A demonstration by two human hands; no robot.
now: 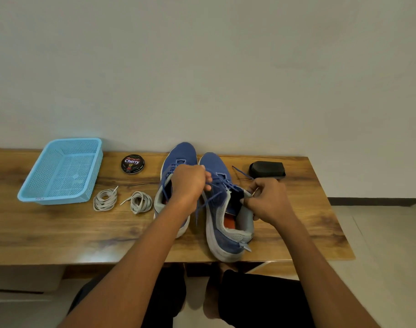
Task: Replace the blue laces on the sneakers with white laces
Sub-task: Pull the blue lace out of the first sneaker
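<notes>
Plain pale wall backs a wooden table [60,228] where two blue sneakers stand side by side, toes far. Over the right sneaker [222,223], the left hand [189,183] has its grip curled round the blue lace [214,185], while the right hand [268,200] pinches that shoe's collar. Left of the left sneaker [181,157] lie two coiled white laces [105,199] [140,201], a blue basket [62,171] and a polish tin [132,164]; a black brush [267,170] sits far right.
</notes>
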